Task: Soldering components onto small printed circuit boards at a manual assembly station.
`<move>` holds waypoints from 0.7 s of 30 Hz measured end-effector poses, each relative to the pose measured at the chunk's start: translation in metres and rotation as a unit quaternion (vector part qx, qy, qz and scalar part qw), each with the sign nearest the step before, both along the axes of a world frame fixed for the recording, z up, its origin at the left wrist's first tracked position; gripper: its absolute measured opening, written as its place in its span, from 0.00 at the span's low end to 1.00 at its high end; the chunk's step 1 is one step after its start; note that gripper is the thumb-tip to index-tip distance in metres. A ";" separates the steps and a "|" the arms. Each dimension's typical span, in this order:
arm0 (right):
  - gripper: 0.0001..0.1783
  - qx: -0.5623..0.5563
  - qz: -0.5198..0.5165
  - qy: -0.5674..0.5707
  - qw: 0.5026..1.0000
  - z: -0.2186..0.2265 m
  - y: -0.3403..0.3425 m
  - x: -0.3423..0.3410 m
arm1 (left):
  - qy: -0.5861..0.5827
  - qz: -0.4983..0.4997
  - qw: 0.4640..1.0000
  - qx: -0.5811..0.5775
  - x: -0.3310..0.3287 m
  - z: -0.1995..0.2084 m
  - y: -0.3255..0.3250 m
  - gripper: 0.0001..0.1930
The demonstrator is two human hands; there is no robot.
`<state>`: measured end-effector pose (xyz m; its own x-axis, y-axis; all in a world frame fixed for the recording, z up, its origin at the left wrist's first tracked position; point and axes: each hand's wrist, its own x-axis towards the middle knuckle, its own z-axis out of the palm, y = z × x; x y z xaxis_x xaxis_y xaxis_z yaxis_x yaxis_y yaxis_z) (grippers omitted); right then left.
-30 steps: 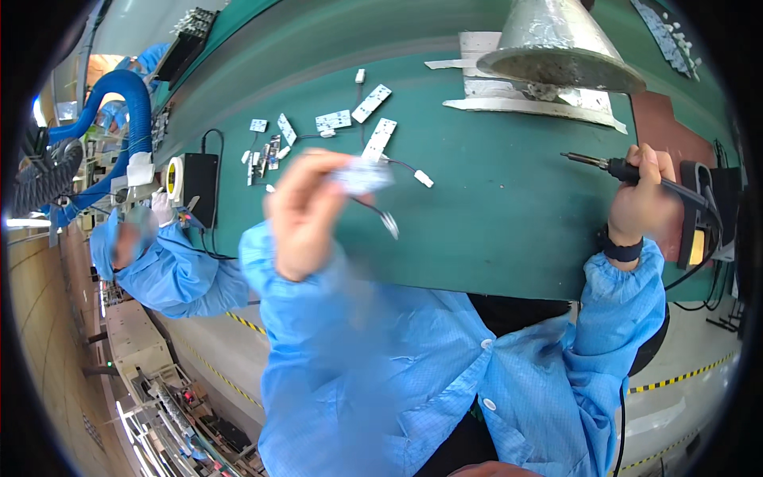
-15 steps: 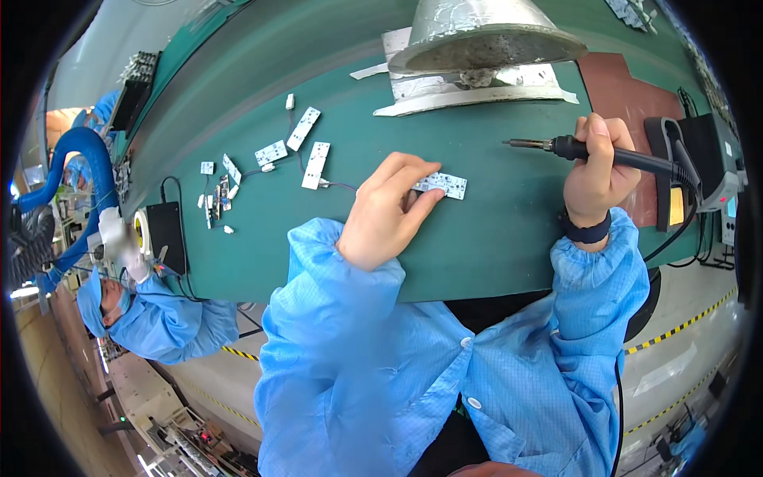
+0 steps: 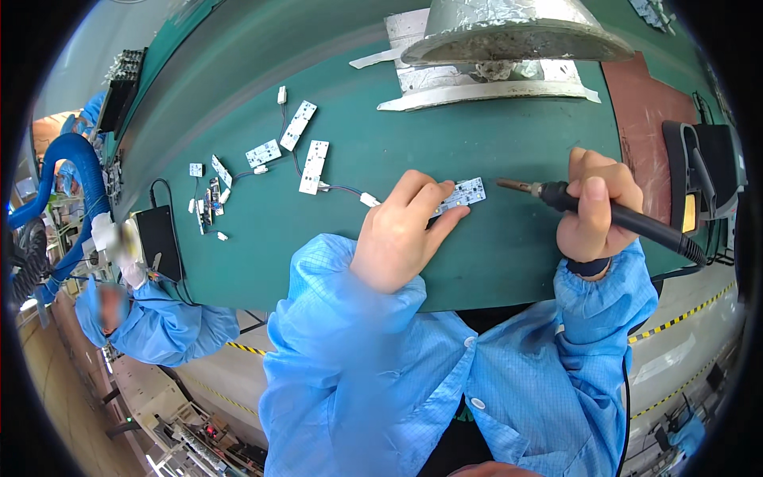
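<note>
Head view of a soldering station. A small white circuit board [image 3: 459, 195] is pinned flat on the green bench mat [image 3: 493, 262], near the front edge of the bench, by the left hand [image 3: 401, 230]; its fingertips [image 3: 441, 191] are closed down on the board's left end, while the right end is left bare. A soldering iron [image 3: 604, 211] is gripped in the curled fingers of the right hand [image 3: 596, 211], the tip [image 3: 509, 184] being held just beside the board's bare right end, seemingly not yet touching it. The board is judged light, thin and stiff, apt to slide on the mat, and best held by its edges, clear of the joints. Further white boards [image 3: 306, 147] with wired connectors are scattered toward the left rear of the bench; a metal fume hood [image 3: 509, 32] is seen at the rear edge.
</note>
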<state>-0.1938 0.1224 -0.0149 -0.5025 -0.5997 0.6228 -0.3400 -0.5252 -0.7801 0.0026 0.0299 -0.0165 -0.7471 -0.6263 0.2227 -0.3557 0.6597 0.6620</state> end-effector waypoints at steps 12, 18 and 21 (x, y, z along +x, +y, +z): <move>0.09 -0.024 0.075 0.133 0.988 0.000 -0.003 -0.001 | 0.006 0.011 0.999 -0.038 -0.001 -0.006 0.005 0.13; 0.08 -0.031 0.084 0.160 0.983 -0.001 -0.003 0.000 | 0.012 0.009 0.998 -0.053 -0.002 -0.006 0.007 0.14; 0.08 -0.033 0.077 0.167 0.982 -0.002 -0.004 0.001 | 0.015 0.008 0.998 -0.055 -0.002 -0.006 0.007 0.14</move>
<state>-0.1932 0.1180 -0.0167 -0.1698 -0.6047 0.7781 -0.4846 -0.6363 -0.6002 0.0001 0.0371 -0.0229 -0.7293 -0.6086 0.3127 -0.3483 0.7236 0.5959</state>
